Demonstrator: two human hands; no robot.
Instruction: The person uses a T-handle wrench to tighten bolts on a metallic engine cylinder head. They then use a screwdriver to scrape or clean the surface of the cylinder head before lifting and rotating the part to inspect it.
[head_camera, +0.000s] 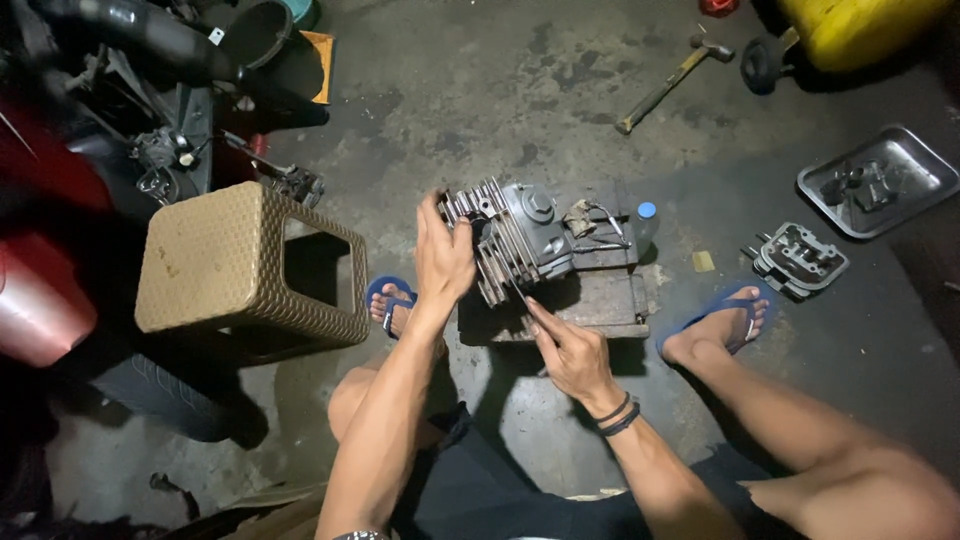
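The person's dark shorts (480, 490) and bare knees are closest, low in the picture. From there two arms reach out to a grey metal engine part (520, 240) with thin fins, which sits on a flat wooden block (590, 300) on the dirty concrete floor (480, 100), between the person's two feet in blue sandals (735, 310).

The left hand (442, 262) is spread flat, with its fingers straight up, and presses against the finned side of the engine part. It does not wrap around anything. The right hand (570, 352) is lower, by the front edge of the block, with its fingers stretched toward the bottom of the fins. They seem to pinch something thin and dark, but it is too small to tell what.

The engine part looks heavy and hard, all metal. It will not bend. The fins look thin and could have sharp edges, and oil may make them slippery. The best places to hold it seem to be the thick sides, with one hand on each side, not the thin fins or the small bits on top.

A tan plastic stool (250, 265) stands to the left, near a motorbike (120, 90). To the right lie a small metal cover (800, 260) and a grey tray (880, 180) with parts in it. A hammer (675, 80) lies farther off, near a yellow tank (860, 30).
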